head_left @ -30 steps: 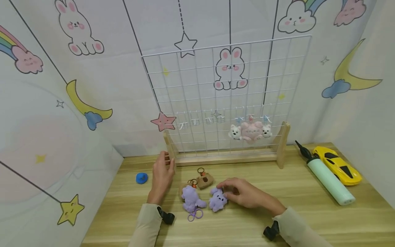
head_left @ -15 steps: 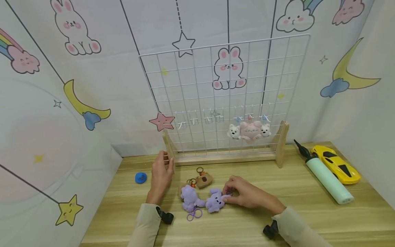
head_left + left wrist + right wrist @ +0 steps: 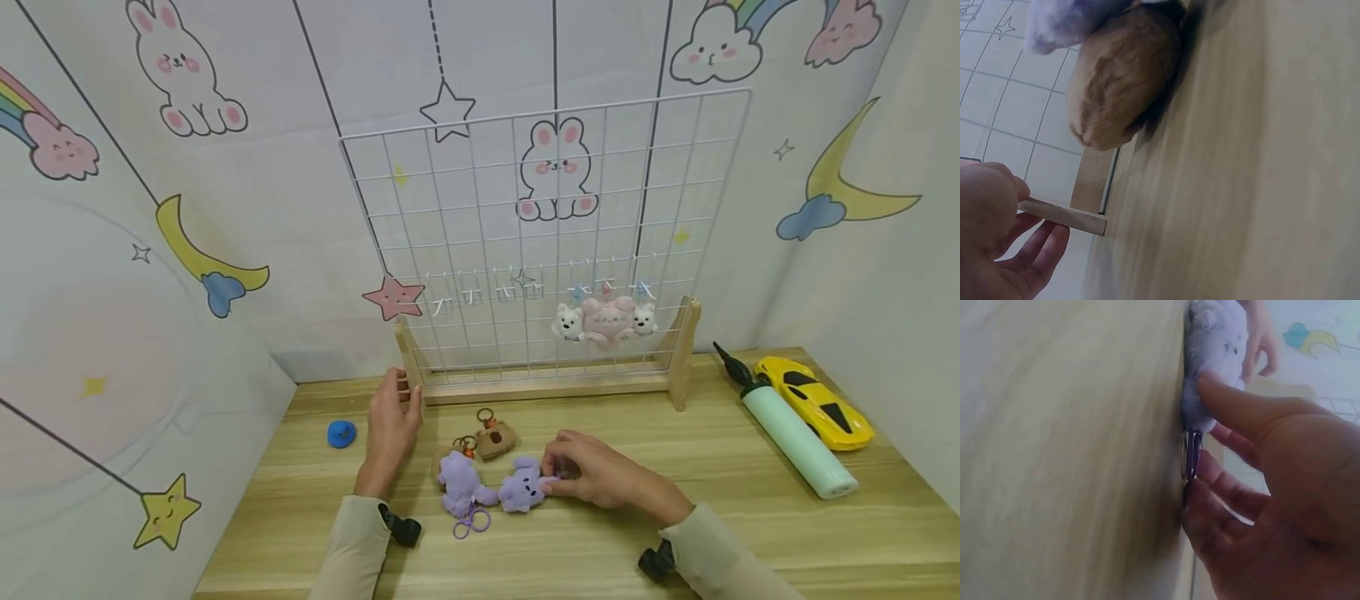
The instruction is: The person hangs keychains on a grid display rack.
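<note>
Gripping: left hand (image 3: 392, 427), rack (image 3: 551, 391) (three plushes (image 3: 609, 320) hung) | pinching: right hand (image 3: 600, 472), purple plush (image 3: 517, 490)

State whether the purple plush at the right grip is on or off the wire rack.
Off: the purple plush lies on the table, pinched by the right grip, apart from the rack.
</note>
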Tool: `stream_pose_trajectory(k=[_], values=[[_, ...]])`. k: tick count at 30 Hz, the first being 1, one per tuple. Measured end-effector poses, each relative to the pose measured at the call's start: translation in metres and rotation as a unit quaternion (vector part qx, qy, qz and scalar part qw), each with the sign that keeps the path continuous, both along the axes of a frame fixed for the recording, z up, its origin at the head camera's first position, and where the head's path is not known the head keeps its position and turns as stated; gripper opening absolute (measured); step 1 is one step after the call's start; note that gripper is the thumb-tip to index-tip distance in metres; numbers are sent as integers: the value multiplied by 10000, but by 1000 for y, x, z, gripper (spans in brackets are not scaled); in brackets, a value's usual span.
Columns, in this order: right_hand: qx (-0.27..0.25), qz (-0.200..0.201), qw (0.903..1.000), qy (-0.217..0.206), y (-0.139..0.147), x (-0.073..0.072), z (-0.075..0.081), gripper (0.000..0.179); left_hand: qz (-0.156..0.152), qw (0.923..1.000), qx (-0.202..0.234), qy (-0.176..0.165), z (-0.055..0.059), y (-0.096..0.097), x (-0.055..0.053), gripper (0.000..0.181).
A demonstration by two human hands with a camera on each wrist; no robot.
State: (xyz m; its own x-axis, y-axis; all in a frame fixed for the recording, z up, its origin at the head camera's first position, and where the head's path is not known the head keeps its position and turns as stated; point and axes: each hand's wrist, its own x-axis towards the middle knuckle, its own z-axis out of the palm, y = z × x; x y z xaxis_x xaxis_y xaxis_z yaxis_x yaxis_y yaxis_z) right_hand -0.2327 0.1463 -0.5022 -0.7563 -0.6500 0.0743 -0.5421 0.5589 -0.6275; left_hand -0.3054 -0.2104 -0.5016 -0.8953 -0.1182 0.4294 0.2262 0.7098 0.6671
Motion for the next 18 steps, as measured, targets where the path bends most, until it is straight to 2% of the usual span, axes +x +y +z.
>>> stream_pose_trajectory(k=[8, 15, 18], values=[[70, 65, 9990, -428, 10, -2, 11, 22, 36, 9999, -11, 119, -1, 0, 0, 25], [282, 46, 9992, -267, 17, -3, 14, 26, 17, 9999, -29, 136, -1, 1, 1, 25], [176, 133, 9993, -307, 21, -5, 15, 29, 20, 9999, -30, 161, -1, 1, 0, 25]])
